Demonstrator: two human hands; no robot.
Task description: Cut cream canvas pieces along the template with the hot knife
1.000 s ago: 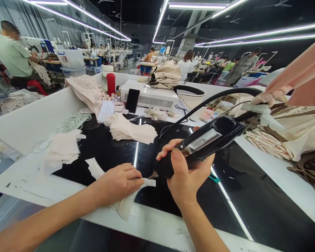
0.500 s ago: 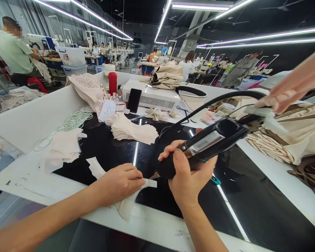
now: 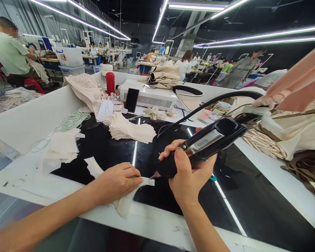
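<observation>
So my right hand (image 3: 190,171) is wrapped around this chunky black handheld tool (image 3: 203,140), fingers and thumb closed on its body. Its narrow tip points down-left, right by the short tab of the pale fabric piece (image 3: 125,204); can't tell if it's actually touching. That piece lies at the near edge of the black tabletop (image 3: 170,199), partly under my left hand (image 3: 119,183). Fingers there sit close together on top of the cloth, but my thumb's hidden, so no idea whether I'm pinching it or just pressing down.

Beyond my hands there's a stack of cut pieces (image 3: 131,129), with a looser pale pile (image 3: 64,145) over on the left near some tangled mint cord (image 3: 75,120). Farther back, a phone (image 3: 131,99) leans against a white vented box (image 3: 149,94), red bottle (image 3: 110,84) to its left.
</observation>
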